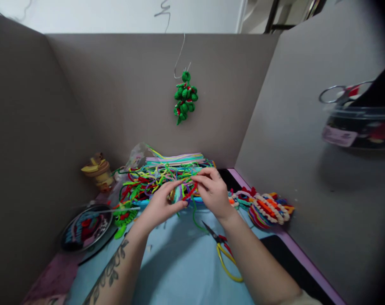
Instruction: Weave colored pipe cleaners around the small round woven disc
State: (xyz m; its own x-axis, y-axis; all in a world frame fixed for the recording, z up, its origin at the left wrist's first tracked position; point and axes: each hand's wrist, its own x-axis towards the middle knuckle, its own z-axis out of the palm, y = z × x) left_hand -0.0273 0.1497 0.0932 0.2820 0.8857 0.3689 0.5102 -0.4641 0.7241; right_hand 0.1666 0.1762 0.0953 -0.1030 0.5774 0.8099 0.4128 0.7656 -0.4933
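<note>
Above the near edge of a heap of pipe cleaners (148, 176), my two hands are close together. My left hand (167, 200) is closed, thumb and fingers around a small striped piece of pipe cleaners (179, 193). With its fingertips, my right hand (212, 189) pinches a red pipe cleaner (190, 194) that lies against the striped piece. A green pipe cleaner (195, 218) hangs or lies just below them; I cannot tell whether it is attached. Scissors with yellow and red handles (224, 250) lie beside my right forearm, blades apart.
A green and red pipe-cleaner piece (185, 95) hangs from a wire hook. Finished colourful pieces (270, 209) lie at right, a round dish (108, 220) and green figure (125, 216) at left. A container (361, 127) with scissors hangs on the right panel. Grey panels enclose the table.
</note>
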